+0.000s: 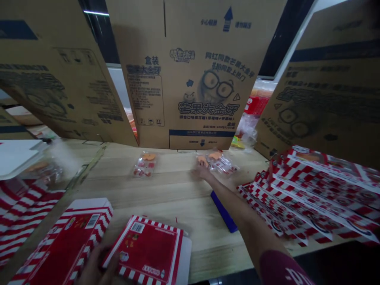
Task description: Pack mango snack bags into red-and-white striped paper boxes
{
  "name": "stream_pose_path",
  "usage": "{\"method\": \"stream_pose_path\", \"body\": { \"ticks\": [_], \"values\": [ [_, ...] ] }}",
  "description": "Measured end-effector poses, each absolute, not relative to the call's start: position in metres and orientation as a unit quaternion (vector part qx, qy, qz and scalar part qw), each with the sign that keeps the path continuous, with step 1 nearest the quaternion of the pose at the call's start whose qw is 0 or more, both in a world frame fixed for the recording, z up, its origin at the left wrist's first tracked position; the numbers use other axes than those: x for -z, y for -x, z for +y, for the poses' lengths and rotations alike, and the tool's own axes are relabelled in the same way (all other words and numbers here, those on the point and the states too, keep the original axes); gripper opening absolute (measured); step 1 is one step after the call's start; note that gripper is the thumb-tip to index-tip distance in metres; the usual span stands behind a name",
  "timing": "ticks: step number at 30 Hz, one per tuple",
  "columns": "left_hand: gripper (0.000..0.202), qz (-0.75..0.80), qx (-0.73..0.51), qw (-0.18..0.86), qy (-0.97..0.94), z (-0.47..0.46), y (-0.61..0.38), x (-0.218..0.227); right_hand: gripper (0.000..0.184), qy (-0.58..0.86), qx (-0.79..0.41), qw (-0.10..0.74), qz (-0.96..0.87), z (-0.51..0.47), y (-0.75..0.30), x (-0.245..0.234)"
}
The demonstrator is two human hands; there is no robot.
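Observation:
My right hand [202, 170] stretches far across the wooden table [178, 198] and touches clear packets of orange and red sweets [221, 162] at the foot of a big cardboard carton [190, 75]; its fingers look closed on a packet's edge. My left hand [95, 265] rests at the near edge, its fingers on the corner of a red box with white stripes [148, 253]. A second red striped box [71, 241] lies to its left. Another clear sweet packet [145, 164] lies alone on the table further left.
A fanned pile of flat red-and-white box blanks [311, 194] fills the right side. A blue flat object [224, 213] lies under my forearm. More cartons [53, 79] lean at the back left and back right [326, 103]. Striped blanks and a clear bag [29, 178] lie at left.

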State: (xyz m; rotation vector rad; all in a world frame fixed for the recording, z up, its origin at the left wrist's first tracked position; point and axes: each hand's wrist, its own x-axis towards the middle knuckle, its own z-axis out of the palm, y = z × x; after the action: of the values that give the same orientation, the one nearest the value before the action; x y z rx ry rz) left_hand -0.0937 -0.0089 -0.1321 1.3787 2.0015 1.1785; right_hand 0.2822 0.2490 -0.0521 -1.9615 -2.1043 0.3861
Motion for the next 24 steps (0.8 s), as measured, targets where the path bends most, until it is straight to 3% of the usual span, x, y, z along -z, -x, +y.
{"method": "stream_pose_path", "body": {
  "ticks": [3, 7, 11, 13, 17, 24],
  "values": [
    [0.045, 0.709, -0.306, 0.077, -0.631, -0.018, 0.086, 0.137, 0.063, 0.696, -0.119, 0.065, -0.705, 0.251, -0.275, 0.067],
    [0.08, 0.604, -0.131, 0.026, -0.785, -0.006, 0.054, 0.112, 0.07, 0.651, -0.123, 0.009, -0.749, 0.221, -0.233, 0.081],
    [0.085, 0.48, 0.041, 0.103, -0.87, 0.016, 0.026, 0.092, 0.061, 0.557, -0.144, -0.019, -0.817, 0.178, -0.193, 0.081],
    [0.099, 0.431, 0.099, 0.166, -0.881, 0.024, 0.021, 0.088, 0.049, 0.522, -0.152, -0.025, -0.839, 0.171, -0.184, 0.076],
    [0.132, 0.386, 0.122, 0.222, -0.887, 0.03, 0.018, 0.08, 0.031, 0.496, -0.131, 0.005, -0.858, 0.197, -0.179, 0.066],
    [0.131, 0.476, 0.114, 0.178, -0.854, 0.016, -0.001, 0.08, 0.015, 0.467, -0.13, 0.032, -0.874, 0.238, -0.179, 0.076]
  ]
}}
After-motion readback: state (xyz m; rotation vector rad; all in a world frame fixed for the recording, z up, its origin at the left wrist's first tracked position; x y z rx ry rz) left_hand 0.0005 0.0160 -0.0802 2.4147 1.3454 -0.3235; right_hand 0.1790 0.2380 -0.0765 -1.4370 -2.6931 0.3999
